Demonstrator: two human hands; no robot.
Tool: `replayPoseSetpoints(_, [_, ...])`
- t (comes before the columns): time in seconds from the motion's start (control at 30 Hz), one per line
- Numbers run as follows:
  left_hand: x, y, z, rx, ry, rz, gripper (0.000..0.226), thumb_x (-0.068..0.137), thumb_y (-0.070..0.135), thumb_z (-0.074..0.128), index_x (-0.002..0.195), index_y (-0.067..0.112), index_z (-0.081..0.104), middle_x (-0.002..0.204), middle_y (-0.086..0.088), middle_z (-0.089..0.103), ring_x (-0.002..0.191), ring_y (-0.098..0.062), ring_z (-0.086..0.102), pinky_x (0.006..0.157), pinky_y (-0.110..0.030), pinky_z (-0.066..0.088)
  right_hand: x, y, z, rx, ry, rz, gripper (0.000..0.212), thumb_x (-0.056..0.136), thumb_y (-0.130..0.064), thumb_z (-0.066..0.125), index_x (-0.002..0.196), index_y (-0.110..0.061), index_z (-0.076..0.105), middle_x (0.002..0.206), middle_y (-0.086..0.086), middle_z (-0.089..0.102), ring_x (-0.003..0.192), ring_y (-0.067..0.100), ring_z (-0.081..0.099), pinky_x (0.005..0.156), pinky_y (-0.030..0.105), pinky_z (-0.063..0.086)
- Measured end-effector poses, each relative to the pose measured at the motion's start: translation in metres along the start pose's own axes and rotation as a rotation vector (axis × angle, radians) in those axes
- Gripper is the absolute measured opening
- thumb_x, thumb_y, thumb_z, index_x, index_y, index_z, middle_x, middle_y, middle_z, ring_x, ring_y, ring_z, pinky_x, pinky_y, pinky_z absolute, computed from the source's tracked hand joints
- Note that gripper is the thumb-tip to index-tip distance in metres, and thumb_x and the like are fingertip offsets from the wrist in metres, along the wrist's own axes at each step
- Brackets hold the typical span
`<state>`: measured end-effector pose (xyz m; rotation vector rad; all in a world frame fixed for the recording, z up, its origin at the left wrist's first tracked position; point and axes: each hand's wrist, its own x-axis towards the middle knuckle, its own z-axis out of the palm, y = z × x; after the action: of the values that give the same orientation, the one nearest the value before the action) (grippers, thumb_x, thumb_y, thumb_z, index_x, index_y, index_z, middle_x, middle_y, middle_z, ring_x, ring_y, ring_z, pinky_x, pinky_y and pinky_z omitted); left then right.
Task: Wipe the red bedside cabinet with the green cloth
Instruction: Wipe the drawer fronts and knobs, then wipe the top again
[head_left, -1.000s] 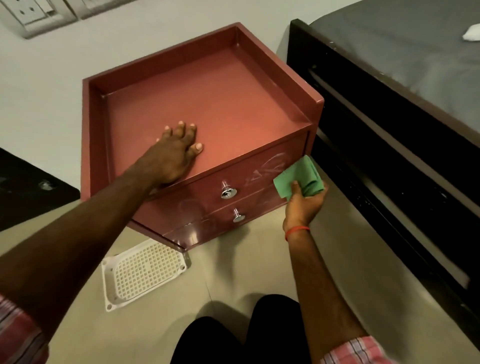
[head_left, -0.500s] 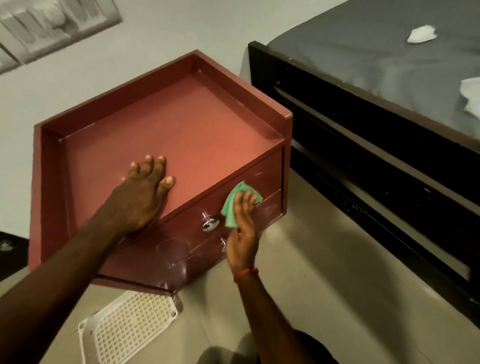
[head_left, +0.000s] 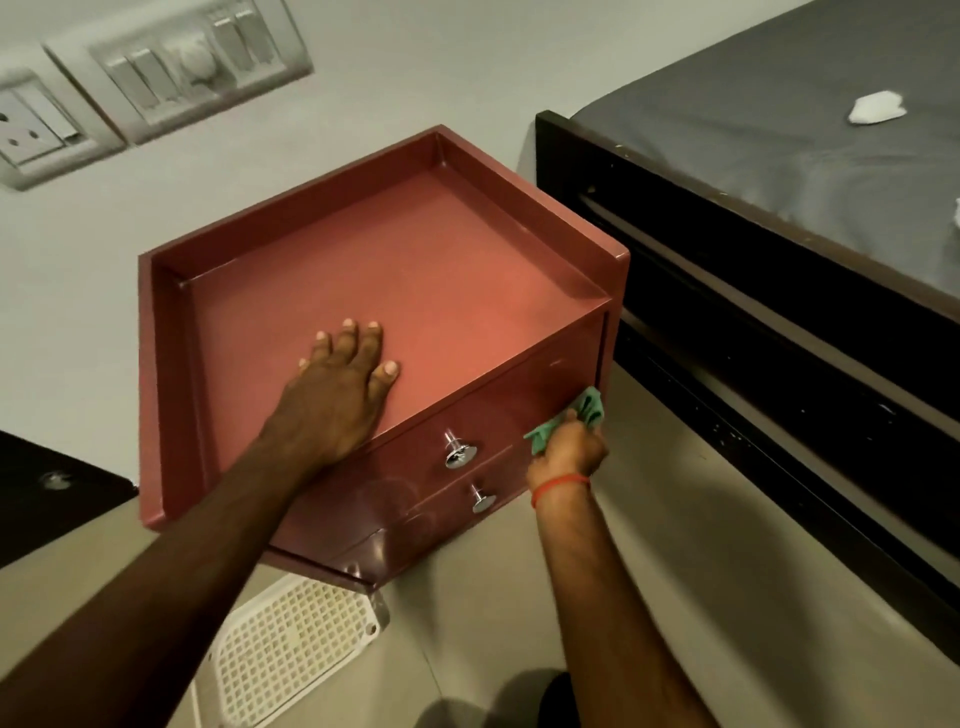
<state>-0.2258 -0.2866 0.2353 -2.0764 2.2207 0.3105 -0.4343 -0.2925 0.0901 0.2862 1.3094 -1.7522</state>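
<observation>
The red bedside cabinet (head_left: 415, 260) stands against the wall, with a raised rim around its top and two drawers with chrome knobs. My left hand (head_left: 343, 384) lies flat on the front part of the top, fingers spread. My right hand (head_left: 569, 449) presses the green cloth (head_left: 589, 408) against the right end of the upper drawer front, near the cabinet's right corner. Most of the cloth is hidden under my fingers.
A dark bed frame (head_left: 779, 322) with a grey mattress (head_left: 779, 130) stands close on the right, with a narrow strip of floor between it and the cabinet. A white perforated tray (head_left: 291, 649) lies on the floor below the cabinet. Wall switches (head_left: 197, 57) sit above.
My right hand slid the cloth from the right of the drawer front to beside the upper knob, then back right to the corner. My left hand stayed flat on the top.
</observation>
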Motion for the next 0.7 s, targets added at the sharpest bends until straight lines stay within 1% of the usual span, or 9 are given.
replayPoseSetpoints(0.1, [-0.001, 0.003, -0.004, 0.004, -0.021, -0.008, 0.069, 0.108, 0.055, 0.015, 0.167, 0.026, -0.005, 0.175, -0.007, -0.010, 0.162, -0.034, -0.007, 0.129, -0.053, 0.006, -0.030, -0.026, 0.025, -0.172, -0.022, -0.232, 0.049, 0.090, 0.007, 0.052, 0.132, -0.016, 0.062, 0.105, -0.002, 0.071, 0.086, 0.012, 0.065, 0.070, 0.015, 0.053])
replayPoseSetpoints(0.2, [-0.004, 0.006, -0.010, 0.010, -0.044, -0.004, 0.069, 0.109, 0.054, 0.017, 0.167, 0.025, -0.005, 0.175, -0.008, -0.011, 0.161, -0.035, -0.008, 0.129, -0.054, 0.008, -0.076, -0.019, 0.021, -0.332, -0.208, -0.477, 0.052, 0.091, 0.001, 0.057, 0.137, -0.022, 0.055, 0.134, -0.007, 0.061, 0.116, 0.008, 0.061, 0.092, 0.009, 0.048])
replayPoseSetpoints(0.27, [-0.006, 0.006, -0.013, 0.007, -0.062, -0.004, 0.069, 0.109, 0.055, 0.018, 0.167, 0.025, -0.006, 0.175, -0.007, -0.011, 0.161, -0.035, -0.008, 0.130, -0.054, 0.008, -0.100, -0.004, 0.003, -0.438, -0.368, -0.631, 0.061, 0.087, 0.007, 0.054, 0.141, -0.022, 0.050, 0.141, -0.014, 0.048, 0.129, 0.001, 0.048, 0.103, 0.008, 0.040])
replayPoseSetpoints(0.33, [-0.005, 0.007, -0.017, -0.003, -0.081, -0.005, 0.069, 0.110, 0.054, 0.020, 0.168, 0.024, -0.003, 0.176, -0.009, -0.008, 0.161, -0.038, -0.006, 0.131, -0.054, 0.008, -0.108, 0.020, -0.027, -0.630, -0.563, -0.818, 0.078, 0.076, 0.021, 0.047, 0.143, -0.018, 0.047, 0.149, -0.004, 0.044, 0.140, 0.010, 0.040, 0.116, 0.022, 0.033])
replayPoseSetpoints(0.4, [-0.007, 0.008, -0.019, -0.014, -0.084, -0.003, 0.067, 0.110, 0.051, 0.023, 0.168, 0.024, 0.001, 0.176, -0.011, -0.004, 0.161, -0.041, -0.003, 0.131, -0.054, 0.009, -0.101, 0.044, -0.066, -0.890, -0.762, -1.048, 0.085, 0.070, 0.023, 0.045, 0.145, -0.017, 0.047, 0.154, 0.006, 0.042, 0.147, 0.022, 0.031, 0.122, 0.040, 0.025])
replayPoseSetpoints(0.47, [-0.009, 0.008, -0.018, -0.008, -0.079, 0.014, 0.066, 0.111, 0.051, 0.024, 0.168, 0.026, 0.003, 0.176, -0.011, -0.002, 0.161, -0.042, -0.002, 0.131, -0.054, 0.009, -0.085, 0.061, -0.094, -1.077, -0.843, -1.182, 0.080, 0.077, 0.016, 0.042, 0.147, -0.022, 0.045, 0.157, 0.005, 0.037, 0.150, 0.023, 0.024, 0.124, 0.041, 0.020])
replayPoseSetpoints(0.6, [-0.021, -0.003, -0.022, -0.039, -0.081, 0.093, 0.068, 0.108, 0.054, 0.034, 0.167, 0.031, 0.009, 0.176, -0.007, 0.002, 0.162, -0.034, 0.003, 0.131, -0.047, 0.011, -0.066, 0.079, -0.127, -1.386, -0.986, -1.182, 0.075, 0.078, 0.010, 0.045, 0.145, -0.025, 0.047, 0.153, 0.002, 0.042, 0.144, 0.025, 0.037, 0.120, 0.037, 0.025])
replayPoseSetpoints(0.67, [-0.033, -0.014, -0.032, -0.057, -0.078, 0.159, 0.069, 0.106, 0.055, 0.043, 0.166, 0.029, 0.021, 0.174, -0.005, 0.016, 0.161, -0.026, 0.019, 0.129, -0.041, 0.017, -0.060, 0.089, -0.152, -1.410, -0.896, -0.932, 0.077, 0.077, 0.018, 0.049, 0.142, -0.023, 0.050, 0.150, 0.002, 0.046, 0.140, 0.027, 0.043, 0.117, 0.034, 0.029])
replayPoseSetpoints(0.7, [-0.038, -0.021, -0.039, -0.050, -0.068, 0.191, 0.069, 0.103, 0.058, 0.045, 0.163, 0.027, 0.031, 0.171, -0.004, 0.028, 0.156, -0.022, 0.031, 0.126, -0.039, 0.024, -0.059, 0.090, -0.159, -1.287, -0.754, -0.758, 0.076, 0.078, 0.021, 0.048, 0.141, -0.022, 0.051, 0.147, 0.004, 0.050, 0.137, 0.028, 0.048, 0.116, 0.034, 0.032])
